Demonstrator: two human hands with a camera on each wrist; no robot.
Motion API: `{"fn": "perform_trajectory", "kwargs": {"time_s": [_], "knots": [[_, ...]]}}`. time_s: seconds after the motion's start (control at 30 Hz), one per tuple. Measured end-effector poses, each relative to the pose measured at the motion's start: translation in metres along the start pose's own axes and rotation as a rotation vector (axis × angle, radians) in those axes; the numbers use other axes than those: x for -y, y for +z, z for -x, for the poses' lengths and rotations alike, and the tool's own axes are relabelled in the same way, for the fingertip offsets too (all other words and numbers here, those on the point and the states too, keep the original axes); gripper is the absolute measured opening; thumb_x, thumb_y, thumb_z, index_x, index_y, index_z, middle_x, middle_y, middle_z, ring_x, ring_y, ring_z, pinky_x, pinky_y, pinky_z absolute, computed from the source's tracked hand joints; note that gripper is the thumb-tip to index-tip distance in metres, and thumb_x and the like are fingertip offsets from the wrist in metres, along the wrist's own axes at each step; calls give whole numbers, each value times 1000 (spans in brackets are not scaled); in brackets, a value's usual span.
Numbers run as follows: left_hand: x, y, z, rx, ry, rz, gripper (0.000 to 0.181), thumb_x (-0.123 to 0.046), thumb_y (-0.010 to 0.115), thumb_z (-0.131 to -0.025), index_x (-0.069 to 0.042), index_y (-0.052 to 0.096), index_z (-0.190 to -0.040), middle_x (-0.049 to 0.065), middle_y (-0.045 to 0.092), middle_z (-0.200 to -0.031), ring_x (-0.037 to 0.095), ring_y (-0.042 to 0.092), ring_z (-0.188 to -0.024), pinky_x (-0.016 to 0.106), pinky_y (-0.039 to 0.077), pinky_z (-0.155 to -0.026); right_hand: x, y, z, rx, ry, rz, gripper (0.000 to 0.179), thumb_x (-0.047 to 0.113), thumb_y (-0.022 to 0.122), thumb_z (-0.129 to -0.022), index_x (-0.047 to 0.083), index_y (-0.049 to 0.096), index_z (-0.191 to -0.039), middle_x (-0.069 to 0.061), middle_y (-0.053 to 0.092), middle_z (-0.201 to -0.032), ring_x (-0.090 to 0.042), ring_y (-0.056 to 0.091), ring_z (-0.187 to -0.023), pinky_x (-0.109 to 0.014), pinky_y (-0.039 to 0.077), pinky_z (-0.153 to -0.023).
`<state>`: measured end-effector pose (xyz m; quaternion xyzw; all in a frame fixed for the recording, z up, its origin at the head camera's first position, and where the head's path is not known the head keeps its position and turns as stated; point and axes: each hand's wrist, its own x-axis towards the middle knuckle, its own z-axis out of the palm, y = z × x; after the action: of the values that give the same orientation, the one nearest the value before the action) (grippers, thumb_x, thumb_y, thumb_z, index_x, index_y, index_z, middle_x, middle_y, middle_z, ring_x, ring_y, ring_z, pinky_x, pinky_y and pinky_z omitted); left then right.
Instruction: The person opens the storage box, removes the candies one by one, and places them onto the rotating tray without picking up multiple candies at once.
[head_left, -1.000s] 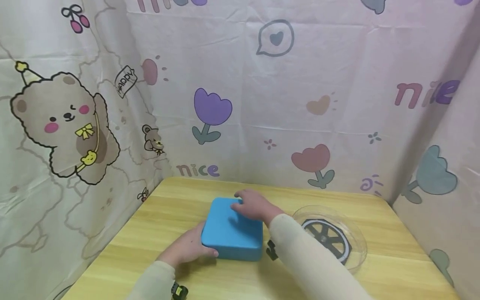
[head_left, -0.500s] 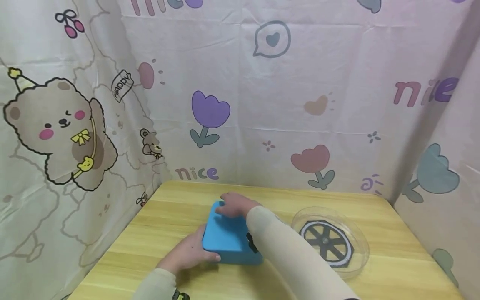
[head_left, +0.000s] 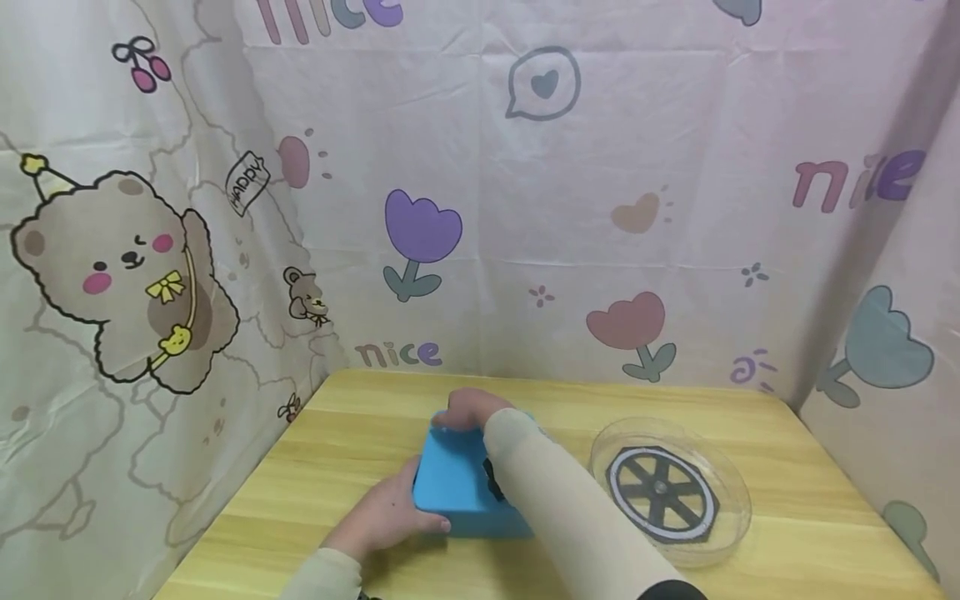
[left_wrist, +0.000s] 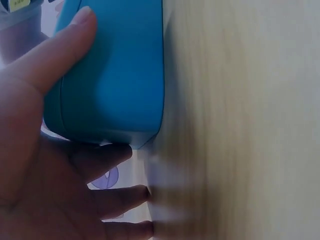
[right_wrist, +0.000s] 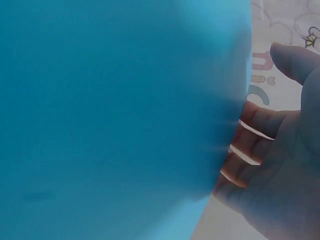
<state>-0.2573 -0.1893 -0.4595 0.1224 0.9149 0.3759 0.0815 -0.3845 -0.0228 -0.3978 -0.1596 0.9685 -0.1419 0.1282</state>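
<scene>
A square blue case [head_left: 450, 475] with rounded corners lies flat on the table, and a thin seam runs along its side in the left wrist view. My left hand [head_left: 390, 510] holds its near left corner: the thumb [left_wrist: 65, 47] lies on the front wall, the index finger touches the left side, and the other fingers spread toward the tabletop. Over the far edge bends my right hand [head_left: 472, 408]. In the right wrist view its fingers [right_wrist: 250, 145] hook behind that edge, their tips hidden, while the thumb stands apart from the case.
To the right sits a clear round dish [head_left: 738, 508] with a dark, spoked, wheel-like piece [head_left: 660, 487] showing through it. Printed curtains [head_left: 525, 208] enclose the wooden table [head_left: 360, 417] at the back and sides. My right forearm crosses over the case's right part.
My right hand has moved left across the case's top to its far edge, and its fingers have bent down behind it. The left hand keeps its hold on the near left corner.
</scene>
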Motion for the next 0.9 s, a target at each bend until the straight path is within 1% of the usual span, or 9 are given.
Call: {"fn": "perform_trajectory", "kwargs": {"time_s": [0.07,0.23,0.27,0.4,0.53,0.6,0.73,0.77,0.9], "knots": [[0,0,1,2,-5,-13,118,-50,91,-68,-3,28,-157,18,58,-137,35,60,-115,65,45,-97,1,1,-4,-2,11,-13,60,60,59,-93,14,65,-132,-3,67,-114,-22,58,-94,-47,51,-92],[-3,0,0,13,3,-35,120,-52,90,-69,-2,26,-157,18,57,-137,34,60,-114,63,46,-96,-1,4,-12,-9,65,-36,72,64,67,-87,14,61,-139,-6,66,-126,-24,59,-101,-48,50,-95],[-3,1,0,17,8,-33,120,-52,90,-69,-2,26,-158,18,57,-137,34,60,-115,62,46,-96,-1,4,-13,-7,76,-35,73,64,68,-86,15,61,-139,-6,66,-126,-24,59,-101,-48,50,-95],[-5,5,0,30,15,-18,121,-52,90,-68,-4,25,-159,16,58,-137,33,59,-115,62,46,-97,-3,5,-13,18,110,-29,77,66,69,-84,16,59,-141,-6,64,-129,-24,58,-106,-48,49,-98],[-6,7,-2,37,8,-4,121,-54,90,-67,-7,26,-159,14,58,-137,32,59,-115,62,46,-97,-4,4,-14,47,119,-17,77,66,70,-83,17,59,-141,-5,64,-127,-24,58,-104,-48,48,-97],[-5,8,-2,40,1,2,122,-55,90,-66,-8,26,-159,13,57,-138,31,59,-116,62,45,-98,-4,4,-15,58,122,-31,71,64,70,-82,16,63,-135,-5,66,-118,-25,58,-100,-47,49,-92],[-4,7,-5,39,-7,-6,124,-56,90,-65,-10,25,-160,13,57,-139,32,58,-117,64,44,-99,-4,3,-20,78,138,-56,53,61,68,-81,17,69,-112,-5,63,-97,-24,57,-89,-42,45,-77],[-4,6,-5,38,-4,-9,124,-56,91,-65,-10,25,-160,13,57,-139,32,58,-117,64,44,-98,-4,2,-21,84,139,-54,50,61,67,-81,18,70,-107,-5,62,-95,-23,57,-88,-41,43,-75],[-4,3,-4,35,-10,-20,126,-56,91,-64,-11,24,-161,13,58,-138,32,59,-115,64,44,-98,-1,1,-25,85,131,-27,48,64,62,-81,20,71,-98,-3,61,-93,-22,57,-86,-39,41,-72]]}}
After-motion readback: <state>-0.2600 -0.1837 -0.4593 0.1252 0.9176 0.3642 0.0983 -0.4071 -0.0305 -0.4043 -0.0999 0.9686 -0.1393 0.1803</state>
